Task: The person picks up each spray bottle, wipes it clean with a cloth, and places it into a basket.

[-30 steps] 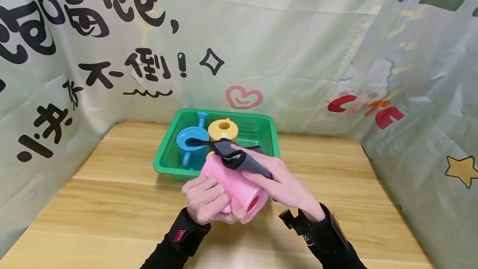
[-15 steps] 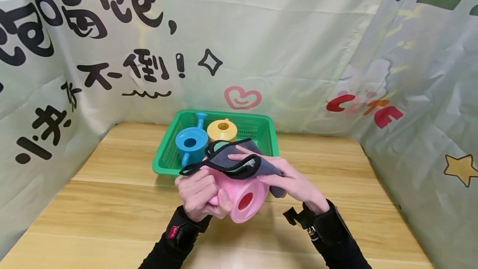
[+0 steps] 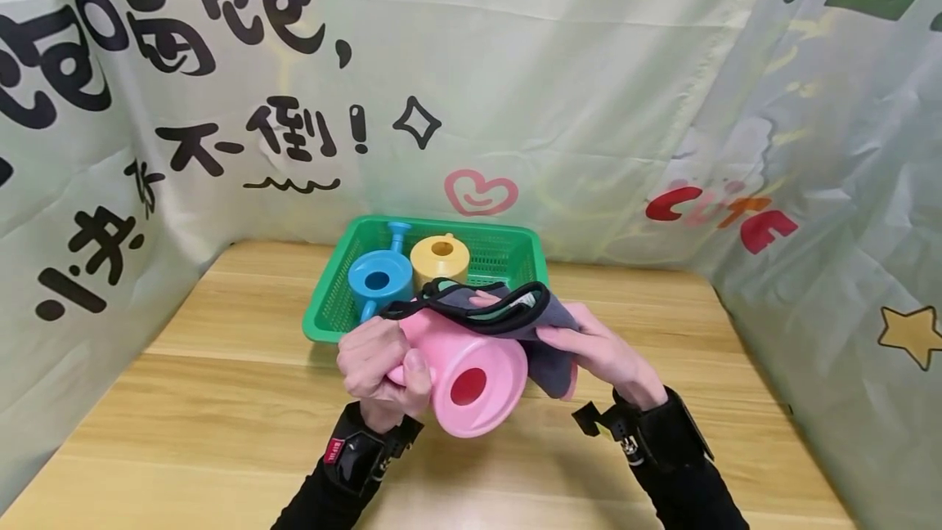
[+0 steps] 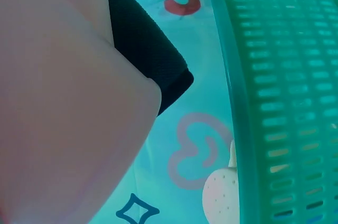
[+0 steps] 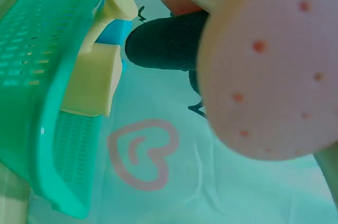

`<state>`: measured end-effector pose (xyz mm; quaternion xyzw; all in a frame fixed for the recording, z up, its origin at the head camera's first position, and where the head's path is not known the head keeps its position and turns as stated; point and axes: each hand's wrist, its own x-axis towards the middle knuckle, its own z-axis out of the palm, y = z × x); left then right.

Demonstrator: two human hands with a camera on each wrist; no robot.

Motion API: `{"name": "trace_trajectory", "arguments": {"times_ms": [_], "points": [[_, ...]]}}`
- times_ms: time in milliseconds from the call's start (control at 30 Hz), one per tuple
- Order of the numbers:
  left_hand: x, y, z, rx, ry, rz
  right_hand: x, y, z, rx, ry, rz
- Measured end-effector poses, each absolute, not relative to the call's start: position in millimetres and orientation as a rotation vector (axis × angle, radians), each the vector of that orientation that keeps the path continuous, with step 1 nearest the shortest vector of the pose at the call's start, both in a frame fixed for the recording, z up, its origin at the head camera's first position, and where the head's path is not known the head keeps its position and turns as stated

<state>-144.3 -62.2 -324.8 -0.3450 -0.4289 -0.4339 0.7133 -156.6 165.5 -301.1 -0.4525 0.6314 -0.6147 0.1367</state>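
Observation:
My left hand (image 3: 379,370) grips the handle of a pink toy watering can (image 3: 449,342), which is held above the table with its round opening tilted toward me. Grey cloth with black edging (image 3: 550,362) drapes over the can's upper right side. My right hand (image 3: 614,358) holds that cloth against the can, thumb on the near side and some fingers hidden in its folds. The can's pale body (image 4: 79,129) fills the left of the left wrist view. Its dotted sprinkler head (image 5: 274,97) looms large in the right wrist view, beside the dark cloth (image 5: 163,42).
Behind the hands, a green perforated basket (image 3: 321,313) stands on the wooden table (image 3: 221,399). Inside it are a blue watering can (image 3: 393,268) and a yellow one (image 3: 456,258). A printed curtain (image 3: 589,105) encloses the back and sides.
The pink can has turned so its opening faces me more. My left hand has shifted left and slightly up, while my right hand has moved right, taking the cloth along the can.

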Motion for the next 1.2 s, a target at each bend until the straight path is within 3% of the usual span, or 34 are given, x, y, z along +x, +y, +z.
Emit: {"name": "trace_trajectory", "arguments": {"times_ms": [200,433,767,1200], "points": [[-141,-58,-321,-0.783,-0.968,-0.936,-153,148,-290,-1.290,1.983,-1.593],[-137,-57,-321,-0.755,-1.048,-0.870,-154,121,-287,-1.494,2.146,-1.462],[-142,-61,-322,-0.772,-1.054,-0.713,-151,109,-283,-1.482,2.511,-1.212],[-144,-66,-323,-0.767,-1.026,-0.634,-157,118,-289,-1.085,2.323,-1.412]]}}
